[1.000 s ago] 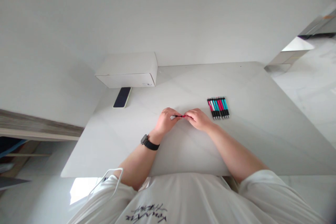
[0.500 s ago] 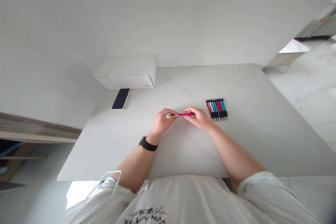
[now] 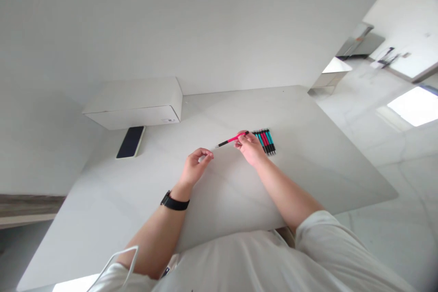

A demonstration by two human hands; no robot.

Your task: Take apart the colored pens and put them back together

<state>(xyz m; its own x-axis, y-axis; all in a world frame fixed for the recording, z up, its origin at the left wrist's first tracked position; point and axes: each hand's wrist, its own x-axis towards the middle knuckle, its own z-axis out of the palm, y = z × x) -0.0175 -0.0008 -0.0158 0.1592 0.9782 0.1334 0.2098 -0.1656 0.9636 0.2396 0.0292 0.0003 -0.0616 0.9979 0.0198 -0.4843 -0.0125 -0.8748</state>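
My right hand [image 3: 249, 149] is closed on a pen [image 3: 232, 139] with a pink barrel, black grip and silver tip. The pen slants down to the left, its tip pointing at my left hand. My left hand [image 3: 197, 165] is apart from the pen, just left of the tip, its fingers loosely curled with the thumb close to the index finger; nothing shows in it. Beside and partly behind my right hand lies a row of several pens [image 3: 265, 140] in teal and pink with black grips. My right hand hides the row's left end.
A long white box [image 3: 143, 116] stands against the wall at the back left of the white table [image 3: 219, 200]. In front of it lies a dark-screened phone [image 3: 130, 142]. A black watch [image 3: 175, 201] is on my left wrist. Past the table's right edge is a pale floor.
My left hand has let go of the pen and moved away from it. The right hand now holds the pen alone, tilted, and is nearer the row. The view has turned right.
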